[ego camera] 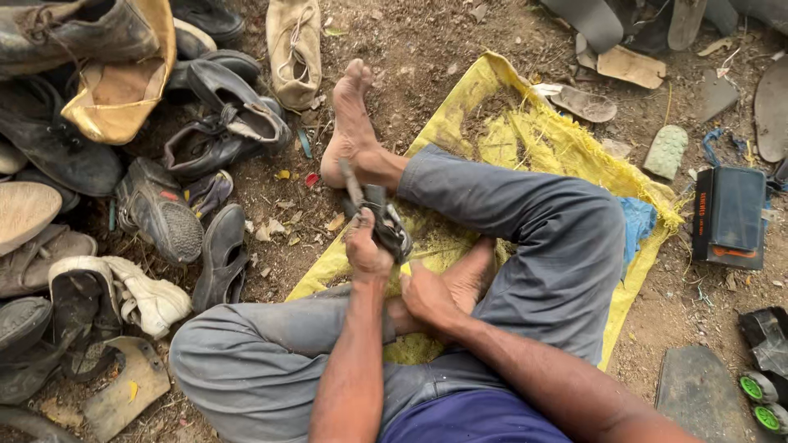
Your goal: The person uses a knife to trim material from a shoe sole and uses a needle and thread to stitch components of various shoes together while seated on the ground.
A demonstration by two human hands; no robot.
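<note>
Left hand [367,250] wrapped tight around a dark sandal [384,226], which sits just above the yellow sack [525,139], close by the bare foot [351,123]. Right hand [427,297] sits low beside it, fingers curled, touching the sandal's near end. Old shoes [156,209] heaped on the dirt to the left

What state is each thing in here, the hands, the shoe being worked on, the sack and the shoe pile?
left hand: gripping a thin tool
right hand: steadying the dark sandal
dark sandal: held over the lap
yellow sack: spread flat, dirty
shoe pile: heaped, worn
</note>
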